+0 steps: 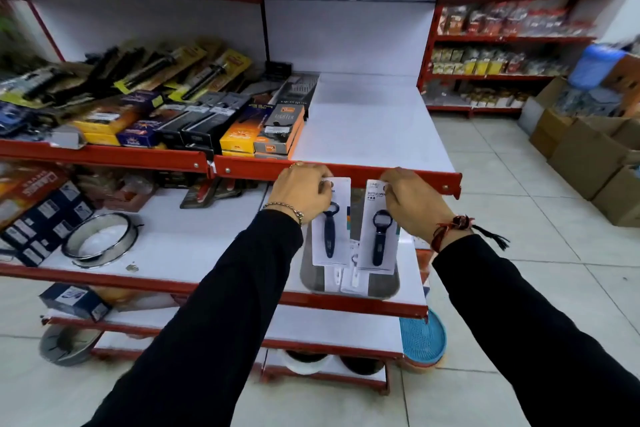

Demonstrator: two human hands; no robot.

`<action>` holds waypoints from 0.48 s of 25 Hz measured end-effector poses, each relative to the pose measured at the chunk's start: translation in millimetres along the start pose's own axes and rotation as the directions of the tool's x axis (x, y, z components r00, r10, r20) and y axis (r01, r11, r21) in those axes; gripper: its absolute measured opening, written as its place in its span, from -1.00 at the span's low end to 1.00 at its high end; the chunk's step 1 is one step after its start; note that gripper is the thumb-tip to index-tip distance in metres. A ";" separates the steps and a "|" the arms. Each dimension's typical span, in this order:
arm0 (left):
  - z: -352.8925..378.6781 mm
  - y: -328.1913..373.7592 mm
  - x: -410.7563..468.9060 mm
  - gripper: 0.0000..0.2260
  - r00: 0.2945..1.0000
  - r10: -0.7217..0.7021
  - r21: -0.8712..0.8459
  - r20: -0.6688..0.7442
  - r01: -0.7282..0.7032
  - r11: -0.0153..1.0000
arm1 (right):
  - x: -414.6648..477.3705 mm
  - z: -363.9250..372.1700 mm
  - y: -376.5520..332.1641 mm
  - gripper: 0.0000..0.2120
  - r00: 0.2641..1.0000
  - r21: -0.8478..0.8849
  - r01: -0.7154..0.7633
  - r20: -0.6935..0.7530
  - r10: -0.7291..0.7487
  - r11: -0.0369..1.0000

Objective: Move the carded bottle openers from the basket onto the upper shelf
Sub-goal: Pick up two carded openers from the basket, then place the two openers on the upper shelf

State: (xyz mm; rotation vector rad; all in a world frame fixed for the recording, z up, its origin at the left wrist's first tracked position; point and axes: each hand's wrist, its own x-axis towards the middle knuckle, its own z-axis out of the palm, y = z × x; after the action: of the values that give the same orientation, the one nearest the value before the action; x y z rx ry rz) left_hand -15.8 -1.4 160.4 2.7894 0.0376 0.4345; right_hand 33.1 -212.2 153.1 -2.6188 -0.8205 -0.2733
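My left hand (303,192) pinches the top of one white carded bottle opener (330,236) with a dark blue opener on it. My right hand (412,203) grips the top of a second carded bottle opener (379,239). Both cards hang upright just below the red front lip of the upper shelf (374,125), whose white right part is bare. Under the cards, a grey basket (384,284) rests on the lower shelf with more white cards (346,279) inside.
Boxed lighters (277,130) and other carded goods fill the upper shelf's left part. A round metal sieve (100,239) and dark boxes lie on the lower shelf at left. Cardboard boxes (588,152) stand on the tiled floor at right.
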 end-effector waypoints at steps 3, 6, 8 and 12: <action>-39.0 7.3 26.4 -0.70 1.000 -0.002 -0.024 -0.026 0.002 1.000 | 30.1 -39.7 -2.1 -0.71 0.999 0.022 0.002 -0.041 -0.001 1.000; -72.2 9.8 64.0 -0.70 0.998 -0.032 -0.068 -0.054 0.029 0.997 | 74.1 -71.1 -0.7 -0.72 0.997 0.036 -0.016 -0.081 0.019 0.999; -88.9 9.8 97.3 -0.72 0.998 -0.047 -0.052 -0.044 0.044 0.998 | 109.5 -85.3 2.2 -0.73 0.997 0.051 -0.023 -0.079 0.027 0.998; -102.4 4.4 167.3 -0.73 0.995 -0.080 0.104 0.066 0.073 0.992 | 176.2 -86.4 10.4 -0.71 0.995 0.087 -0.094 -0.015 0.095 0.992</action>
State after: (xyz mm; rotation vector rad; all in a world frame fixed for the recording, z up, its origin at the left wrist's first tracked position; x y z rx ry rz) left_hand 112.8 38.1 303.2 2.8896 0.1543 0.3242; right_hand 175.9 -166.3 280.0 -2.5617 -0.6842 -0.2309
